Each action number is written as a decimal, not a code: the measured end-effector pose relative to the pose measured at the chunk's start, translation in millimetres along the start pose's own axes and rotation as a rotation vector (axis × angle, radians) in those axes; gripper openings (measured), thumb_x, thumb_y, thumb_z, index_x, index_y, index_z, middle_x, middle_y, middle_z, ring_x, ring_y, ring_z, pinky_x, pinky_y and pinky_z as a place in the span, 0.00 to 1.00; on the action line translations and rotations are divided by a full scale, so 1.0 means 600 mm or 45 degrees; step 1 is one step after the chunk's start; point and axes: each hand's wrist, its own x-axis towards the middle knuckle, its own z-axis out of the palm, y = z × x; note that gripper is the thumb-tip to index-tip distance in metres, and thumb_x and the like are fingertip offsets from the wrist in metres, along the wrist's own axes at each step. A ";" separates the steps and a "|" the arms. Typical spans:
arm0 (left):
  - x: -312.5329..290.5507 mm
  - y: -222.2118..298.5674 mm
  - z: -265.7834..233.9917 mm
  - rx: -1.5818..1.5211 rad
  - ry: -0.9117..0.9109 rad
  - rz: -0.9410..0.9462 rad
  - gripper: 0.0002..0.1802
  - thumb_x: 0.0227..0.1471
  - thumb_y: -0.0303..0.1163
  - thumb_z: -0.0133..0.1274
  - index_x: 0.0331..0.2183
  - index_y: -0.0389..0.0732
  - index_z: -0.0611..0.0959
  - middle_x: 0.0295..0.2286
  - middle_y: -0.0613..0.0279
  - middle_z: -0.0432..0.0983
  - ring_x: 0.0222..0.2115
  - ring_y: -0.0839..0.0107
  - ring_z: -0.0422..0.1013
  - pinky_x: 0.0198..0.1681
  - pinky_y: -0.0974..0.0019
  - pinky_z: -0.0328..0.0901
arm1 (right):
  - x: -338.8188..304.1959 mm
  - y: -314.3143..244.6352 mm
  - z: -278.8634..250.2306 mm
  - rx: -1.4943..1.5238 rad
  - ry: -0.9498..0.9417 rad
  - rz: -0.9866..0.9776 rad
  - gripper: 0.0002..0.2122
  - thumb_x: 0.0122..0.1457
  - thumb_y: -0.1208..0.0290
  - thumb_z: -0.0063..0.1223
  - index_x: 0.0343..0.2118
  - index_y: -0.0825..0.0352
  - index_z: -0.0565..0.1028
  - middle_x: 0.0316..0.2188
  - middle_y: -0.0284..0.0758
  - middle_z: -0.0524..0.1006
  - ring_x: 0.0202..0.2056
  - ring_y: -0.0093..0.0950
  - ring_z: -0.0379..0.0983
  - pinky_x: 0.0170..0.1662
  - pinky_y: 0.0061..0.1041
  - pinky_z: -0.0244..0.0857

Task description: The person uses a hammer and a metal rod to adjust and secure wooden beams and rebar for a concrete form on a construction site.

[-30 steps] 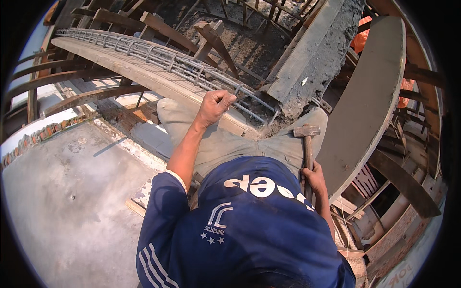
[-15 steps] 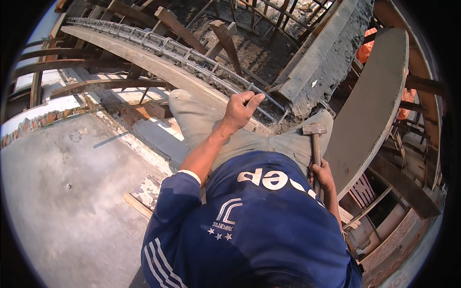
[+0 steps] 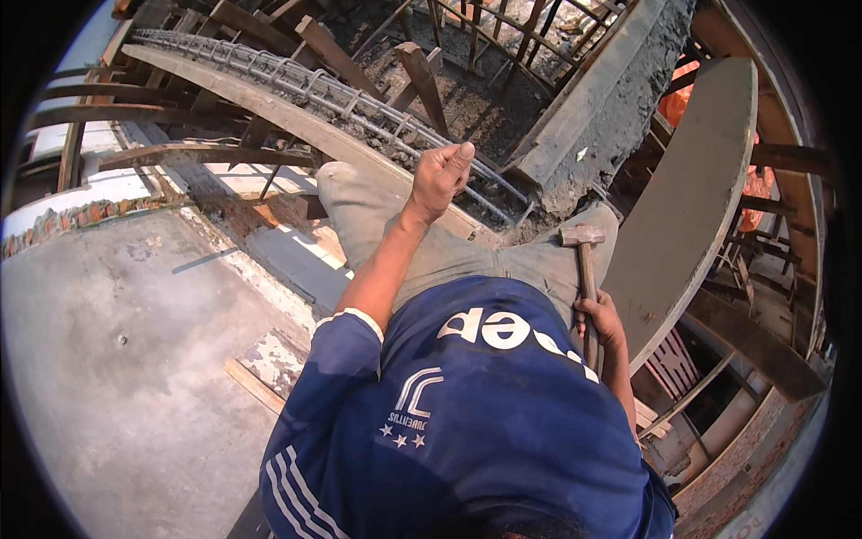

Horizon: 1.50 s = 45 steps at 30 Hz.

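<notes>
My right hand (image 3: pixel 600 320) grips the wooden handle of a hammer (image 3: pixel 584 256), whose steel head points up beside my right knee. In front of me my left hand (image 3: pixel 439 178) is raised in a closed fist with the thumb on top; I cannot see anything in it. It hovers just above the rebar cage (image 3: pixel 334 92), which lies along a long wooden formwork board (image 3: pixel 269 108). I crouch in grey trousers and a blue jersey at the edge of this formwork.
A rough concrete beam (image 3: pixel 620 99) runs up to the right, with a curved grey plank (image 3: pixel 696 193) beside it. Timber props and bars fill the pit behind. A flat concrete roof (image 3: pixel 108 377) lies far below on the left, and something orange (image 3: pixel 675 103) shows at the right.
My left fist has risen and moved forward over the rebar cage. The hammer stays in my right hand beside my knee.
</notes>
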 end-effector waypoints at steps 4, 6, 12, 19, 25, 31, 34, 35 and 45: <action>0.012 -0.051 -0.021 -0.030 0.095 0.087 0.29 0.64 0.50 0.47 0.16 0.44 0.66 0.11 0.73 0.58 0.14 0.83 0.54 0.17 0.72 0.50 | -0.005 -0.012 0.006 -0.006 -0.027 0.001 0.06 0.53 0.76 0.54 0.29 0.68 0.68 0.15 0.31 0.69 0.11 0.23 0.65 0.14 0.25 0.63; 0.014 -0.050 -0.018 0.022 0.179 0.088 0.27 0.65 0.48 0.47 0.18 0.45 0.67 0.12 0.72 0.58 0.14 0.83 0.54 0.17 0.71 0.51 | -0.011 -0.011 0.010 -0.062 0.018 -0.036 0.06 0.53 0.75 0.55 0.29 0.68 0.68 0.15 0.31 0.69 0.12 0.23 0.65 0.14 0.25 0.64; -0.010 -0.055 0.030 0.190 0.318 0.187 0.29 0.64 0.49 0.50 0.18 0.42 0.65 0.17 0.74 0.56 0.21 0.82 0.52 0.23 0.71 0.50 | -0.056 -0.054 0.056 -0.262 0.140 -0.293 0.10 0.53 0.73 0.56 0.33 0.68 0.68 0.18 0.31 0.70 0.15 0.21 0.67 0.17 0.21 0.63; 0.007 -0.026 0.047 0.296 -0.084 0.249 0.26 0.63 0.50 0.51 0.22 0.40 0.70 0.21 0.72 0.60 0.26 0.80 0.56 0.32 0.71 0.56 | -0.167 -0.274 0.109 -0.209 0.205 -0.966 0.12 0.54 0.74 0.58 0.37 0.71 0.67 0.21 0.33 0.70 0.16 0.22 0.68 0.20 0.21 0.63; 0.057 -0.059 0.051 0.270 -0.272 0.197 0.26 0.59 0.52 0.55 0.22 0.41 0.72 0.21 0.73 0.62 0.25 0.81 0.58 0.30 0.71 0.56 | -0.306 -0.425 0.133 -0.096 0.147 -2.044 0.14 0.59 0.75 0.50 0.47 0.74 0.67 0.21 0.35 0.66 0.18 0.23 0.63 0.21 0.24 0.62; 0.051 -0.201 0.025 0.579 -0.413 0.057 0.26 0.54 0.48 0.63 0.21 0.37 0.74 0.18 0.67 0.65 0.24 0.82 0.58 0.25 0.65 0.55 | -0.354 -0.472 0.155 0.264 -0.164 -2.294 0.09 0.62 0.71 0.45 0.38 0.73 0.66 0.23 0.34 0.63 0.20 0.23 0.62 0.23 0.25 0.62; 0.071 -0.212 0.018 0.606 -0.386 -0.080 0.22 0.56 0.45 0.61 0.25 0.35 0.78 0.20 0.68 0.70 0.25 0.83 0.60 0.26 0.66 0.59 | -0.262 -0.423 0.263 0.078 0.073 -2.231 0.08 0.62 0.77 0.46 0.43 0.70 0.65 0.25 0.37 0.67 0.20 0.25 0.65 0.23 0.28 0.67; 0.071 -0.214 0.024 0.532 -0.385 0.022 0.22 0.58 0.47 0.57 0.25 0.37 0.77 0.20 0.69 0.67 0.24 0.81 0.59 0.26 0.66 0.58 | -0.215 -0.388 0.280 -0.014 0.156 -2.168 0.09 0.61 0.80 0.48 0.43 0.68 0.65 0.26 0.38 0.69 0.21 0.25 0.66 0.24 0.29 0.68; 0.057 -0.222 -0.006 0.688 -0.374 0.160 0.25 0.60 0.56 0.48 0.32 0.42 0.82 0.28 0.61 0.77 0.30 0.70 0.70 0.38 0.61 0.66 | -0.065 -0.275 0.217 -1.134 0.146 -0.890 0.11 0.52 0.74 0.56 0.31 0.71 0.65 0.16 0.46 0.64 0.19 0.41 0.60 0.27 0.37 0.58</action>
